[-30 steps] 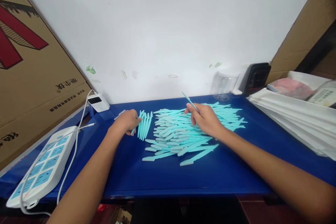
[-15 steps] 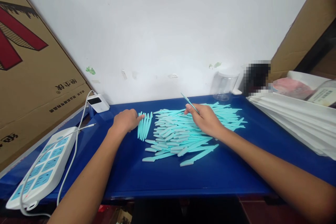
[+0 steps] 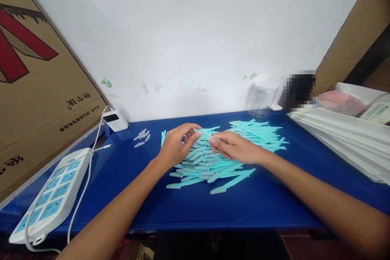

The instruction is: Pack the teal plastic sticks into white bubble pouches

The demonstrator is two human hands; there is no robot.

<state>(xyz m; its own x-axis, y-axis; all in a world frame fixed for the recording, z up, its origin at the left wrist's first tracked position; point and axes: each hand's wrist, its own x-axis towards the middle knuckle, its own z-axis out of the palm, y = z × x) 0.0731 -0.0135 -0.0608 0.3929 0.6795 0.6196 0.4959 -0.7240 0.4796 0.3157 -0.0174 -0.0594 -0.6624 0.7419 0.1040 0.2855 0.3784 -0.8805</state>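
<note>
Left hand (image 3: 176, 145) is shifted rightward from the small row of sticks (image 3: 163, 135) to the middle of the bench (image 3: 195, 213), and is brought up near the right hand (image 3: 237, 147); small translucent pieces (image 3: 141, 137), covered by it half a second ago, are now exposed.

Held item: one turquoise stick (image 3: 205, 133), located above the pile, between the two hands. By the right grip it is pinched between thumb and fingers. Its long axis is set roughly crosswise, the free end pointed toward the left fingertips; its exact outline is lost against the like-coloured pile. Left grip: thumb and forefinger curled close together; whether the stick is also held there cannot be told.

Pile of sticks (image 3: 210, 165): heaped below and behind the hands, most long axes laid crosswise, many pale ends turned leftward. One separate stick (image 3: 233, 181) is laid at the front, slanted, its pale end directed to the lower left. The small row is partly hidden by the left hand.

Surface: smooth, deep blue, set against a white wall (image 3: 183, 40) marked by scuffs and green flecks. Left side: power strip (image 3: 50, 195), white cable (image 3: 89, 170), white device (image 3: 115, 120) with dark display, printed cardboard box (image 3: 39, 89). Right side: clear jar (image 3: 262, 100), stacked white packaging (image 3: 341, 142).
</note>
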